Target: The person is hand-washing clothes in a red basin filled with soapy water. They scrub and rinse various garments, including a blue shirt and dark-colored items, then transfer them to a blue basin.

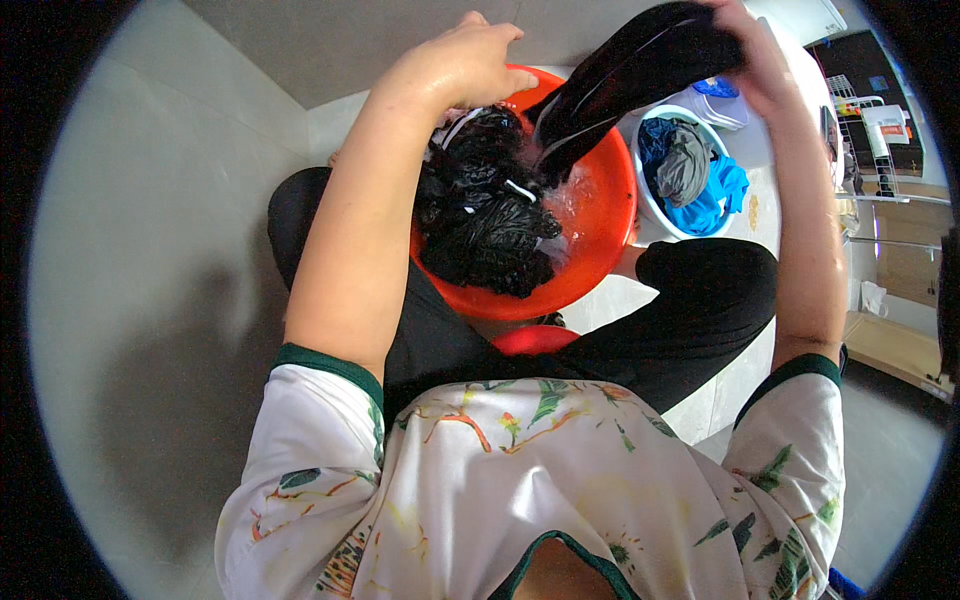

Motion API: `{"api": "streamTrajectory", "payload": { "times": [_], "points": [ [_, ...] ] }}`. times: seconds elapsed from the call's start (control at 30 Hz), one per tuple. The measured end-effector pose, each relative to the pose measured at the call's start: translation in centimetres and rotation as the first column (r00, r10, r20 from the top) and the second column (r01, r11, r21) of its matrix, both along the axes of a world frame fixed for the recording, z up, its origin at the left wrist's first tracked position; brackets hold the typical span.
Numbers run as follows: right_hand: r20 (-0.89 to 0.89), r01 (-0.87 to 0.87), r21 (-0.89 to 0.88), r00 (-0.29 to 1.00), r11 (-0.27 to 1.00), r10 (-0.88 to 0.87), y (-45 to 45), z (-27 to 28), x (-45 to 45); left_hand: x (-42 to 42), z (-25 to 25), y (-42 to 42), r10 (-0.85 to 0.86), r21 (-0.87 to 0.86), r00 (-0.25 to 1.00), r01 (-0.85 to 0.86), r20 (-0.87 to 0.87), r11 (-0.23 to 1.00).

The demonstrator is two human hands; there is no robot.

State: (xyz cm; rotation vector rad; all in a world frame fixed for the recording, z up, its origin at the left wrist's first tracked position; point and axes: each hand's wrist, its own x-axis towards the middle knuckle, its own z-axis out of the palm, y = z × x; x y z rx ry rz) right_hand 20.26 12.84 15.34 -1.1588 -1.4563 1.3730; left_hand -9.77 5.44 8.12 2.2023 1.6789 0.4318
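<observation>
An orange-red plastic basin (600, 255) sits on the floor between my legs, with water in it. Wet black clothing (480, 217) with white drawstrings or trim is bunched in its left half. My right hand (750, 56) grips the top of a long black wet garment (637, 75) and holds it raised; its lower end hangs into the basin. Over the basin's far left rim, my left hand (476, 64) hovers with thumb and fingers apart and nothing in it.
A pale blue-white bucket (645, 176) of blue and grey clothes (684, 165) stands right of the basin. Close by my left side is a tiled wall (165, 225). A red object (536, 339) lies under me. White wire racks (885, 176) stand at the far right.
</observation>
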Motion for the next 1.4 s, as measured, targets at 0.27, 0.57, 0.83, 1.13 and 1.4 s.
{"api": "streamTrajectory", "payload": {
  "times": [0.27,0.57,0.83,1.13,1.4],
  "points": [
    [0.028,0.028,0.232,0.999,0.972,-0.036,-4.9,5.0,-1.8,0.8,-1.0,0.5,-0.002,-0.061,0.997,-0.003,-0.075,0.998],
    [0.903,-0.108,-0.356,0.214,0.928,0.372,-14.1,-29.1,-1.1,2.0,-1.5,0.7,-0.049,-0.195,0.992,0.026,-0.114,0.98],
    [0.635,0.008,-0.692,0.482,0.722,0.604,-12.9,-20.0,-2.6,2.8,-1.5,-0.6,-0.167,-0.298,0.986,0.152,-0.026,0.942],
    [-0.111,0.011,-0.236,0.993,0.972,-0.038,-8.0,6.1,-4.8,5.7,-11.8,-2.2,-0.267,-0.162,0.949,0.294,0.17,0.942],
    [-0.272,-0.219,0.097,0.933,0.971,0.237,-12.3,11.8,-5.4,9.4,-12.4,-0.6,-0.081,0.061,0.646,0.054,0.759,0.997]
  ]
}}
